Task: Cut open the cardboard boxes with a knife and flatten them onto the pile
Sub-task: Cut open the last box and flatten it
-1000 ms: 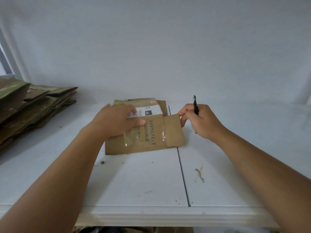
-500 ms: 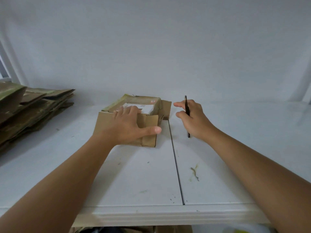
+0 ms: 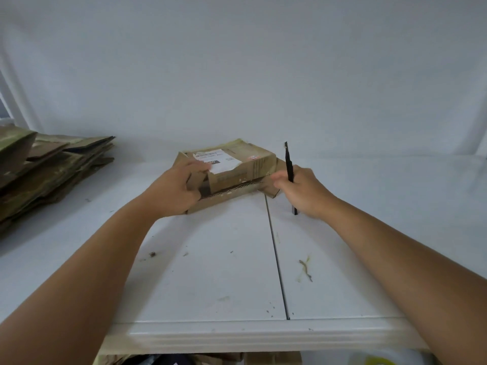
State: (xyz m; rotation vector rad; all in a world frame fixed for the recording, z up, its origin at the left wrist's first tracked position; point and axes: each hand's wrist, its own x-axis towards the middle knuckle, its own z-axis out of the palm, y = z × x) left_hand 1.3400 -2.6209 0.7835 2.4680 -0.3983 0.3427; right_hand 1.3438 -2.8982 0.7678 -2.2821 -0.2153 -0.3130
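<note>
Right now the cardboard box (image 3: 232, 169) is sitting mid-table on the white table (image 3: 216, 272), near the back wall, w/ its white shipping label (image 3: 220, 160) facing up. It's still standing as a box, not flat yet, though the near side looks partly opened; a loose flap (image 3: 272, 189) is lying on the table at its right end. The pile (image 3: 50, 172) of flattened cardboard is sitting well apart, at the far left of the table.

The left hand (image 3: 179, 189) is gripping the box's near-left corner, fingers curled over the top edge by the label, thumb on the front face. The right hand (image 3: 303, 191) is clenching the knife (image 3: 290, 171) in a fist, upright, one end sticking up above the knuckles, the other poking out below; can't tell which end is the blade.

Judging from this, the step in hand is opening the remaining seams so the box collapses. To do it well:
- keep the left hand holding down firmly, but off the cut line
- run the blade shallow along taped seams, away from the body & fingers
- cut all joins before pressing flat, so nothing's tearing
- set the knife down before carrying the flat piece over to the pile.
</note>
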